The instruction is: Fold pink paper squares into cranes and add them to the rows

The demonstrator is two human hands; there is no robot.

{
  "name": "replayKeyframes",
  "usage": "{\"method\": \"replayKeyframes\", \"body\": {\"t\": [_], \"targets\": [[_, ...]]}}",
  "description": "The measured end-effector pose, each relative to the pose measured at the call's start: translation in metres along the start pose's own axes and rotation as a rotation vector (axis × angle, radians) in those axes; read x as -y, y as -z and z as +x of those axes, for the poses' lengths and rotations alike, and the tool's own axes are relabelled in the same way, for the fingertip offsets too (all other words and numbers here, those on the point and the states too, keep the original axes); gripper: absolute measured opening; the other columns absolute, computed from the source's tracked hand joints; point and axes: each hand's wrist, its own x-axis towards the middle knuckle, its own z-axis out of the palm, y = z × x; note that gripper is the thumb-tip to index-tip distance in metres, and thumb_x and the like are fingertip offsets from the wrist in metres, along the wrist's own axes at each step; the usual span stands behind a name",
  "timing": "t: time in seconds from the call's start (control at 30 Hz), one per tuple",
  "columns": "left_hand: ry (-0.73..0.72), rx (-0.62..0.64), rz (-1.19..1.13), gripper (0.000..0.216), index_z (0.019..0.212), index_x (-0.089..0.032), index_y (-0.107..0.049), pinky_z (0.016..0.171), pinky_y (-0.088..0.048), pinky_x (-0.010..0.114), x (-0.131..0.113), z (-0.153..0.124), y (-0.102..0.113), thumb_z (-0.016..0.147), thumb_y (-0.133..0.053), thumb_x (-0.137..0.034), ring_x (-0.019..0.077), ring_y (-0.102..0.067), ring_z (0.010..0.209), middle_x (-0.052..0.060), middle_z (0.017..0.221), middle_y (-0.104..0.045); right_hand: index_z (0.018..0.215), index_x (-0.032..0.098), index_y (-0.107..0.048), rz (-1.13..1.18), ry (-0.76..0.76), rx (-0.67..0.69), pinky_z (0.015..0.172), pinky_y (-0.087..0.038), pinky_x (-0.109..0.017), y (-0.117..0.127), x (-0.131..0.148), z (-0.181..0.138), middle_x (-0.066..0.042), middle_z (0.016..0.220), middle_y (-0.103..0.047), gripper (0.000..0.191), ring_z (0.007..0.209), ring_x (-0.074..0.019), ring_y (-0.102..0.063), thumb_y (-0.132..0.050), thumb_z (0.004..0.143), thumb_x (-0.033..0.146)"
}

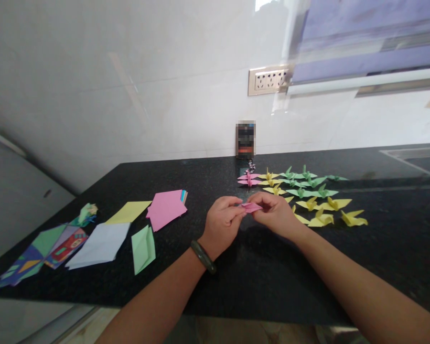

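My left hand (224,223) and my right hand (274,212) meet over the black countertop (258,272), both pinched on a small folded pink paper piece (251,207) held between them. A dark bangle sits on my left wrist. Just beyond the hands lie two finished pink paper cranes (249,179). To the right of them spread several green cranes (304,184) and several yellow cranes (322,212).
Loose paper sheets lie to the left: a pink stack (166,209), a yellow sheet (129,212), a folded green sheet (143,248), a pale sheet (100,244) and patterned sheets (46,248). A small dark box (245,139) stands against the white wall under a socket plate (268,81).
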Motion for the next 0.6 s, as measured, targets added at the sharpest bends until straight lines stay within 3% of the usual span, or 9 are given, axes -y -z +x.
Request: {"method": "replayKeyframes", "body": {"t": [0.3, 0.6], "targets": [[-0.040, 0.012, -0.051, 0.011, 0.075, -0.016, -0.067, 0.072, -0.051, 0.030, -0.0005, 0.0015, 0.0002, 0.077, -0.056, -0.013, 0.0142, -0.061, 0.076, 0.006, 0.079, -0.069, 0.070, 0.016, -0.062, 0.010, -0.007, 0.008, 0.063, -0.044, -0.025, 0.0002, -0.0036, 0.0006, -0.002, 0.073, -0.064, 0.011, 0.068, -0.0132, -0.058, -0.053, 0.065, 0.011], [0.113, 0.019, -0.171, 0.006, 0.074, -0.017, -0.066, 0.067, -0.051, 0.026, -0.0019, 0.0002, 0.0011, 0.075, -0.060, -0.016, 0.0127, -0.062, 0.071, 0.004, 0.075, -0.068, 0.072, 0.015, -0.061, 0.061, -0.019, 0.051, 0.063, -0.044, -0.025, 0.0035, -0.0031, 0.0006, -0.003, 0.075, -0.063, 0.011, 0.069, -0.0133, -0.057, -0.054, 0.065, 0.011]]}}
